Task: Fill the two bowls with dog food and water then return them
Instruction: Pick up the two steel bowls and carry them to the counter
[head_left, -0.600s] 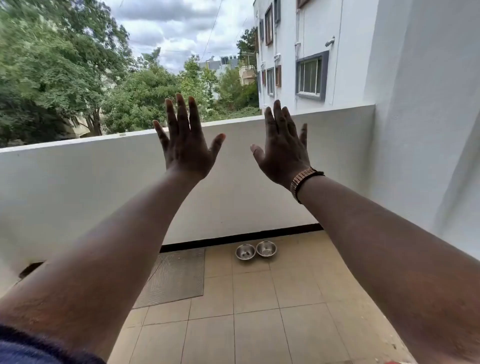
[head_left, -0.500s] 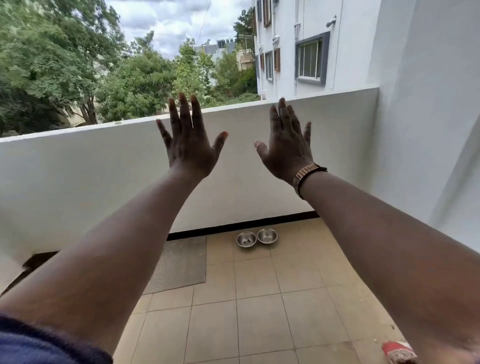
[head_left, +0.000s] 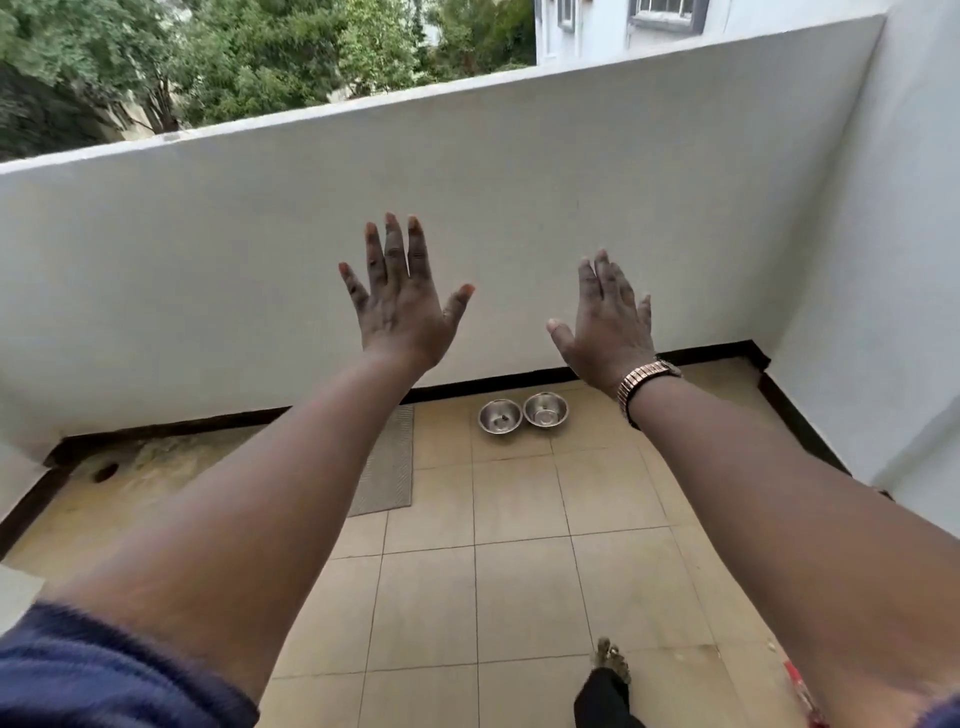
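Two small steel bowls stand side by side on the tiled balcony floor against the far parapet wall: the left bowl (head_left: 500, 415) holds a few dark bits, the right bowl (head_left: 545, 409) looks bare inside. Both my arms are stretched out in front of me, well above and short of the bowls. My left hand (head_left: 402, 306) is raised with fingers straight and spread, holding nothing. My right hand (head_left: 608, 325), with a metal watch on its wrist, is raised the same way, fingers straight and together, and it holds nothing.
A grey mat (head_left: 387, 462) lies on the floor left of the bowls. The white parapet wall (head_left: 208, 249) closes the far side and a white wall (head_left: 893, 260) the right. A floor drain (head_left: 106, 472) sits far left. My foot (head_left: 610, 670) shows at the bottom.
The camera has tilted down and moved toward the bowls, so they appear larger and the floor fills more of the view. Both hands stay raised and open, slightly lower in the frame.
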